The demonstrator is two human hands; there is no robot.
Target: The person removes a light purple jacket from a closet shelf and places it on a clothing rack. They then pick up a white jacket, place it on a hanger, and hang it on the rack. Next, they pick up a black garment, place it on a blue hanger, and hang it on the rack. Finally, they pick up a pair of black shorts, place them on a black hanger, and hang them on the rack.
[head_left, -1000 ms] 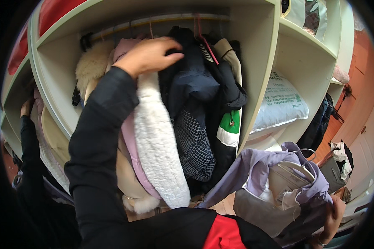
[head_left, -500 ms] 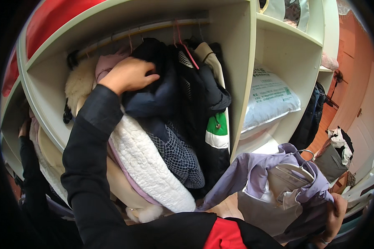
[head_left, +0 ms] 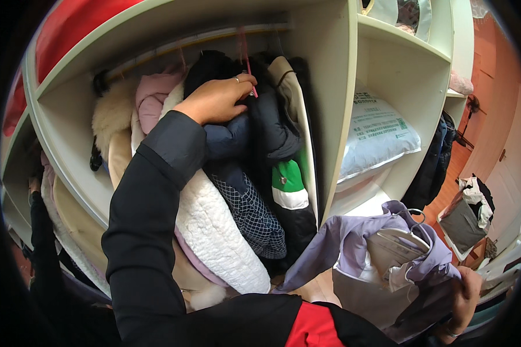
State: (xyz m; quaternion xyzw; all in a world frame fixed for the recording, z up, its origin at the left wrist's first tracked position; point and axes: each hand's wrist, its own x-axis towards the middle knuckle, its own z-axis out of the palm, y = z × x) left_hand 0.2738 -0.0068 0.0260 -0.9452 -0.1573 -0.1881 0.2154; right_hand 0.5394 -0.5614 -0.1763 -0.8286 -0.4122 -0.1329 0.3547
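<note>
Clothes (head_left: 226, 237) hang packed along a yellowish rail (head_left: 156, 51) inside a pale wardrobe (head_left: 324, 63) across the middle of the frame. Left hand (head_left: 223, 98), its black sleeve rising from the lower left, lies among their tops just above centre, with the thumb apart from the curled fingers; the fingertips are at a pink hanger (head_left: 246, 55), partly hidden against dark cloth, and whether they grip it I cannot tell. Beneath that hand bulges a navy puffy garment (head_left: 228, 139), with a grid-patterned dark garment (head_left: 252, 217) lower down and a long white fleecy coat (head_left: 223, 231) slanting toward the bottom centre. To its left are a pink padded coat (head_left: 153, 107) and cream fur (head_left: 113, 110); to its right, a green, white and black sleeve (head_left: 288, 176). Right hand (head_left: 468, 295), at the lower right, is closed on the edge of a lavender jacket (head_left: 344, 240), which spreads across the lower right with a pale hanger (head_left: 396, 247) inside its open collar. Above the jacket, a plump whitish plastic package (head_left: 379, 139) sits on a shelf, and a grey basket (head_left: 463, 228) holding cloth stands near the right edge.
</note>
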